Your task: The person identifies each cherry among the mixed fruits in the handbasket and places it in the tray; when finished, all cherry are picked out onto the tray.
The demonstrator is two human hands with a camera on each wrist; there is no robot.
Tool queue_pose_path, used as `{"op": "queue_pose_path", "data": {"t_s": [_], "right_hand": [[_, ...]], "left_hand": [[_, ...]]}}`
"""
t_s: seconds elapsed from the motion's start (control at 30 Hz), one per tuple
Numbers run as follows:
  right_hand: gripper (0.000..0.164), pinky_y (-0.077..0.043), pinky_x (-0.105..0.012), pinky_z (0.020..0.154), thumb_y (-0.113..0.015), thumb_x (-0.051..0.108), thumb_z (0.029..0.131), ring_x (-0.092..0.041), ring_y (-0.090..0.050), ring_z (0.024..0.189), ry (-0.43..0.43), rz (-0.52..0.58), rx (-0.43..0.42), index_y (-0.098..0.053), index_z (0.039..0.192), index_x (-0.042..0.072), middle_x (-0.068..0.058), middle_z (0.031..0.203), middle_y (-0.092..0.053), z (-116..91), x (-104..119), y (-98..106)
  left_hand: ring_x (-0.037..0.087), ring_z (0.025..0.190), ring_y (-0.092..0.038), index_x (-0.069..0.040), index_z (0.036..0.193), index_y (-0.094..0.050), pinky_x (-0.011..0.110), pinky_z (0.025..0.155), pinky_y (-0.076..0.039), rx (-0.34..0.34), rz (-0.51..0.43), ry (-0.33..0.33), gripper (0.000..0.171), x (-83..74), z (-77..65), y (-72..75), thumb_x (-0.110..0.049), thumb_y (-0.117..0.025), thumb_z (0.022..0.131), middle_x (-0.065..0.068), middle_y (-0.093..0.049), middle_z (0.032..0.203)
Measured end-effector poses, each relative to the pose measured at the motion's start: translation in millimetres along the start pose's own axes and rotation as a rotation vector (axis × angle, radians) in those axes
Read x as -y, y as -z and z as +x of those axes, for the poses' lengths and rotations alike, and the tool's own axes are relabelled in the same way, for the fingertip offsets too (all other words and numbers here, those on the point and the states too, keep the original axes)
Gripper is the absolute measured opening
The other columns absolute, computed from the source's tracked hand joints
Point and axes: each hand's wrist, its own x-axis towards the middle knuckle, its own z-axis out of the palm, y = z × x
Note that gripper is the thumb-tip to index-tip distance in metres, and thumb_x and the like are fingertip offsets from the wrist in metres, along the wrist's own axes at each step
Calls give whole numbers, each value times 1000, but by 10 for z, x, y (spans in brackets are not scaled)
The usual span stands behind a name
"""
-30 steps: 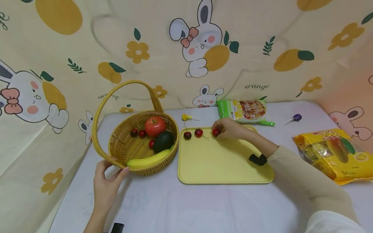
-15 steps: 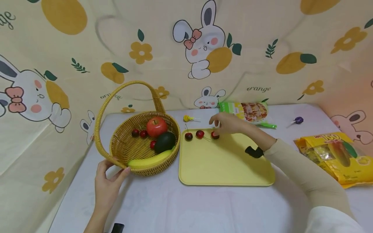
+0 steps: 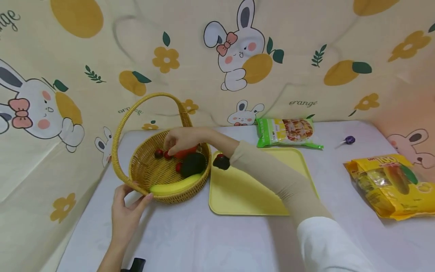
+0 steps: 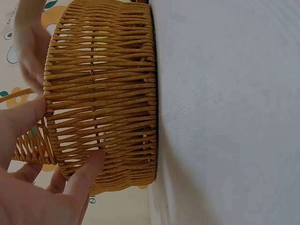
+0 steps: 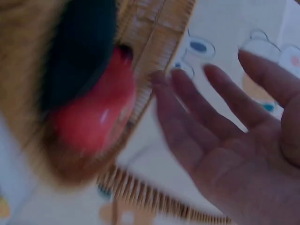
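Fingers of the left hand (image 3: 127,211) come first in my head feed, bent around the near side of the wicker basket (image 3: 153,173) and gripping it where the handle (image 3: 117,151) meets the rim; the basket sits on white cloth (image 3: 210,241). Just inside lies a banana (image 3: 176,187), then a dark green avocado (image 3: 193,165), with a partly covered red apple (image 3: 187,152) and some cherries (image 3: 158,153) behind. To the basket's right I see a yellow tray (image 3: 244,196), crossed by the right arm, and farther right a yellow bag (image 3: 394,185). Above the fruit hangs the right hand (image 3: 181,139); my blurred right wrist feed shows its fingers loosely parted, holding nothing. Beyond lie a purple lollipop (image 3: 350,140) and a green-edged packet (image 3: 289,132), before a rabbit-printed backdrop (image 3: 306,22).
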Motion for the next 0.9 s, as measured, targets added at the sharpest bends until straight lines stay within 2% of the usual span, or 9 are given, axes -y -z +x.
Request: {"op": "queue_pose_path", "data": {"t_s": [0.1, 0.2, 0.37, 0.47, 0.57, 0.67, 0.77, 0.9], "right_hand": [[27, -53, -23, 72, -61, 19, 101, -12, -59, 84, -74, 53, 124, -67, 122, 4, -8, 108, -66, 262, 96, -85], [27, -56, -33, 70, -61, 23, 101, -17, -58, 81, -141, 121, 175, -69, 121, 8, -7, 105, -64, 419, 123, -131], [41, -60, -47, 90, -68, 24, 97, -23, -58, 110, -211, 140, 223, -62, 134, 9, -4, 124, -60, 548, 41, -188], [49, -60, -44, 91, -72, 21, 94, -18, -54, 117, -246, 107, 284, -58, 139, 10, -7, 137, -54, 594, -22, -239], [49, -60, -40, 90, -74, 16, 92, -18, -51, 119, -287, 104, 357, -58, 138, 10, -7, 142, -48, 629, -63, -308], [43, -59, -32, 91, -74, 12, 91, -15, -52, 115, -298, 86, 430, -63, 132, 8, -3, 136, -50, 661, -86, -376], [34, -58, -28, 87, -73, 4, 90, -13, -54, 105, -278, 82, 494, -67, 124, 4, -4, 123, -59, 686, -94, -428], [31, -59, -28, 82, -71, -7, 88, -13, -59, 92, -302, 155, 542, -68, 118, -1, -7, 110, -63, 705, -82, -479]], "left_hand": [[28, 116, -46, 17, 119, -49, 21, 86, -59, 15, 6, 1, 45, 9, 7, -12, 19, -72, 80, 9, -47, 121], [28, 117, -46, 16, 120, -49, 22, 87, -59, 27, 10, 4, 46, 9, 17, -20, 18, -73, 80, 11, -47, 122], [25, 116, -46, 15, 120, -50, 22, 88, -59, 32, 14, 2, 46, 3, 27, -14, 18, -73, 80, 10, -47, 121], [24, 116, -46, 15, 120, -50, 21, 87, -59, 28, 19, 11, 46, 0, 29, -4, 18, -73, 80, 8, -47, 121], [24, 116, -46, 15, 119, -50, 21, 87, -59, 22, 22, 17, 46, -4, 27, 4, 18, -73, 80, 9, -47, 121], [25, 116, -46, 15, 119, -50, 20, 87, -59, 21, 22, 15, 45, -6, 23, 5, 18, -73, 80, 10, -47, 121], [25, 117, -46, 15, 118, -51, 20, 87, -59, 22, 31, 11, 44, -5, 17, 6, 18, -73, 80, 10, -47, 121], [24, 117, -46, 14, 118, -51, 19, 87, -59, 20, 43, 12, 44, -6, 10, 14, 17, -74, 80, 9, -47, 121]]}}
